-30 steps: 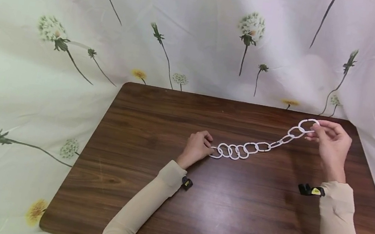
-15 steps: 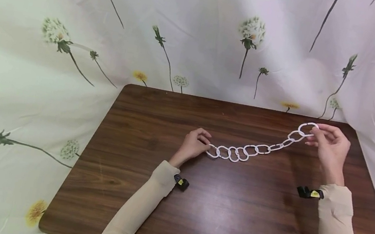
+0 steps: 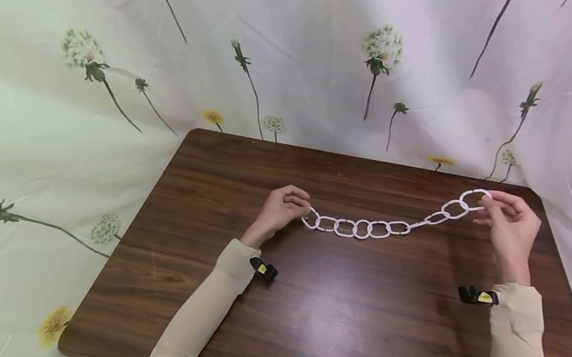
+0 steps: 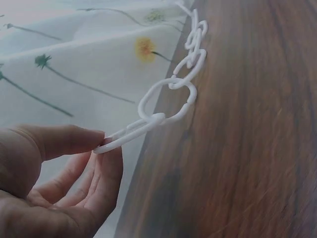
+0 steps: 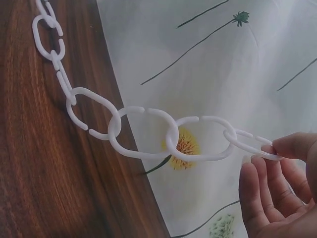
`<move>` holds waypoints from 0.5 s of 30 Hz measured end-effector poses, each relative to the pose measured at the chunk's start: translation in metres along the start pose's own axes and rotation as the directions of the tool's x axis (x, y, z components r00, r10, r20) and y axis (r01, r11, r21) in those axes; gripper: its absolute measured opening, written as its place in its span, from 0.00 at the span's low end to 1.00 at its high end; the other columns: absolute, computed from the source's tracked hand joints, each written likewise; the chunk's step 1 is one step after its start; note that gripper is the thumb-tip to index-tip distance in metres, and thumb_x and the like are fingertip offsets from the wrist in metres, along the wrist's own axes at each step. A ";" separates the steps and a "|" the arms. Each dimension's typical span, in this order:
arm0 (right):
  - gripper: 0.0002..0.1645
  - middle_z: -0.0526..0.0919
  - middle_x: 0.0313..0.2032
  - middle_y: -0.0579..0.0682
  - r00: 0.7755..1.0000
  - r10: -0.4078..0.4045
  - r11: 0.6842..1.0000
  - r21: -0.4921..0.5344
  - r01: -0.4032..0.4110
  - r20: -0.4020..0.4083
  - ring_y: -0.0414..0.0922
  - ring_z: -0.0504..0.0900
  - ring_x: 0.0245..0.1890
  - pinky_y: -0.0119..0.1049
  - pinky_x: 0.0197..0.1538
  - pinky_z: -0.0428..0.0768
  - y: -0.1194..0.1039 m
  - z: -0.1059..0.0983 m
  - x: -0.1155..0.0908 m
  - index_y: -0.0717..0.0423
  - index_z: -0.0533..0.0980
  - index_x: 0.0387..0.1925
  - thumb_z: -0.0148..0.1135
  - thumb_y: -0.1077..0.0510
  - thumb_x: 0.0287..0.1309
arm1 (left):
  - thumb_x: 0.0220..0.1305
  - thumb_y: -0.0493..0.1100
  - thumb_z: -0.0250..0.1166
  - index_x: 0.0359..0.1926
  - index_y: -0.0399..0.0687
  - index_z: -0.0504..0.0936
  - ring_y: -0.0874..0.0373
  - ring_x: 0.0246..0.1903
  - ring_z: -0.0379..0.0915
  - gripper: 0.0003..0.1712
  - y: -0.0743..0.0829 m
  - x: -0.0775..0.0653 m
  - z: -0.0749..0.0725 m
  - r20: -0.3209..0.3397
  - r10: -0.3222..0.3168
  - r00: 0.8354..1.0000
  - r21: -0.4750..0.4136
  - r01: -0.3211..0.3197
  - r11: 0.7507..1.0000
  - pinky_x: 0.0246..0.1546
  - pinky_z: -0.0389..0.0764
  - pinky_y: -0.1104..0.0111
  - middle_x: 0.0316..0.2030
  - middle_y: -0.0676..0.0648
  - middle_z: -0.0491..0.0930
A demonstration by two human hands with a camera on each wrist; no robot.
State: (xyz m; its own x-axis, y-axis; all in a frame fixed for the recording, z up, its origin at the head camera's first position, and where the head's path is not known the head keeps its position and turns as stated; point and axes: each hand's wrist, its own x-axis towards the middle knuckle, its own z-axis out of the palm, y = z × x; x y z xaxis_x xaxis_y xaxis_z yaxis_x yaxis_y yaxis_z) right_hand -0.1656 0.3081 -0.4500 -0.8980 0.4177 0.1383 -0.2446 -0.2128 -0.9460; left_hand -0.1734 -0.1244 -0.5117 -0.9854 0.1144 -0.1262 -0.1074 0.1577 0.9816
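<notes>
A chain (image 3: 363, 229) of white oval plastic links stretches between both hands and sags in the middle. My left hand (image 3: 281, 209) pinches its left end link (image 4: 130, 133) between thumb and fingertips. At the right, my right hand (image 3: 513, 231) pinches the opposite end link (image 5: 251, 143), held higher and nearer the table's far edge. Small gaps show in the sides of several links in the right wrist view.
The dark brown wooden table (image 3: 351, 336) has rounded corners. Behind it and on the left hangs a white cloth (image 3: 305, 52) printed with dandelions. Each sleeve cuff carries a black camera strap (image 3: 478, 295).
The left hand has moved left and slightly up with its end link, drawing the chain's left part out straighter. The right hand keeps its pinch and has shifted only slightly.
</notes>
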 end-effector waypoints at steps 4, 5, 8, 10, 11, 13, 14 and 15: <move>0.06 0.90 0.25 0.48 1.000 0.012 1.000 -0.008 -0.012 -0.012 0.39 0.85 0.16 0.29 0.19 0.85 0.002 -0.003 0.000 0.67 0.84 0.38 0.67 0.75 0.60 | 0.62 0.26 0.71 0.56 0.28 0.80 0.61 0.37 0.86 0.21 0.002 0.002 -0.011 0.011 0.001 1.000 -0.011 0.000 1.000 0.39 0.86 0.74 0.47 0.32 0.87; 0.06 0.89 0.25 0.48 1.000 0.014 1.000 -0.008 -0.014 -0.015 0.39 0.86 0.17 0.29 0.19 0.85 0.003 -0.003 0.000 0.67 0.84 0.38 0.67 0.75 0.60 | 0.62 0.26 0.70 0.56 0.27 0.79 0.60 0.37 0.86 0.21 0.002 0.002 -0.013 0.011 0.001 1.000 -0.011 -0.001 1.000 0.40 0.86 0.74 0.48 0.31 0.87; 0.05 0.90 0.26 0.49 0.999 0.027 1.000 -0.008 -0.027 -0.022 0.39 0.86 0.17 0.30 0.19 0.85 0.004 -0.006 0.000 0.67 0.84 0.38 0.68 0.74 0.60 | 0.62 0.25 0.69 0.57 0.27 0.79 0.59 0.38 0.86 0.22 0.003 0.001 -0.021 0.003 -0.001 1.000 -0.017 0.001 1.000 0.41 0.87 0.74 0.49 0.30 0.86; 0.05 0.90 0.26 0.49 0.999 0.036 0.999 -0.012 -0.036 -0.022 0.39 0.86 0.18 0.30 0.20 0.85 0.004 -0.008 0.000 0.67 0.84 0.38 0.69 0.73 0.60 | 0.62 0.24 0.68 0.57 0.27 0.79 0.59 0.38 0.86 0.21 0.003 0.001 -0.026 -0.009 -0.006 1.000 -0.023 0.006 1.000 0.42 0.87 0.72 0.49 0.30 0.86; 0.05 0.90 0.26 0.48 0.999 0.040 0.999 -0.014 -0.041 -0.020 0.39 0.86 0.18 0.30 0.20 0.85 0.005 -0.009 0.000 0.66 0.84 0.38 0.69 0.73 0.60 | 0.62 0.24 0.68 0.57 0.28 0.79 0.60 0.38 0.86 0.21 0.003 0.001 -0.028 -0.016 -0.009 1.000 -0.028 0.008 1.000 0.42 0.88 0.72 0.49 0.30 0.86; 0.05 0.90 0.26 0.48 0.999 0.045 0.999 -0.024 -0.045 -0.015 0.39 0.86 0.18 0.29 0.21 0.86 0.005 -0.010 0.000 0.65 0.84 0.38 0.69 0.72 0.60 | 0.62 0.23 0.67 0.57 0.27 0.79 0.59 0.38 0.86 0.21 0.004 0.001 -0.031 -0.027 -0.012 1.000 -0.047 0.011 0.999 0.43 0.89 0.70 0.50 0.29 0.86; 0.05 0.90 0.26 0.48 0.999 0.048 0.999 -0.019 -0.048 -0.011 0.39 0.86 0.18 0.30 0.21 0.86 0.006 -0.011 0.000 0.65 0.84 0.38 0.69 0.73 0.60 | 0.62 0.23 0.67 0.56 0.27 0.79 0.58 0.38 0.86 0.20 0.004 0.001 -0.033 -0.033 -0.012 0.999 -0.054 0.010 0.998 0.43 0.89 0.71 0.50 0.29 0.86; 0.05 0.90 0.26 0.48 0.999 0.052 0.999 -0.017 -0.052 -0.008 0.39 0.86 0.18 0.30 0.21 0.86 0.007 -0.012 0.000 0.65 0.84 0.38 0.69 0.73 0.60 | 0.63 0.23 0.67 0.57 0.27 0.79 0.57 0.39 0.86 0.21 0.003 0.002 -0.035 -0.039 -0.011 0.999 -0.064 0.009 0.998 0.43 0.90 0.70 0.49 0.29 0.85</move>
State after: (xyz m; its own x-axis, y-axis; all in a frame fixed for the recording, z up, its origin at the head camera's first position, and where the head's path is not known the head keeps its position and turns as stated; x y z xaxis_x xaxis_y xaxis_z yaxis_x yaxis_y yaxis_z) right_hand -0.1627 0.3169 -0.4601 -0.9065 0.4131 0.0869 -0.1914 -0.2187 -0.9568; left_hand -0.1798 -0.1576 -0.5035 -0.9885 0.0741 -0.1316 -0.1243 0.0960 0.9876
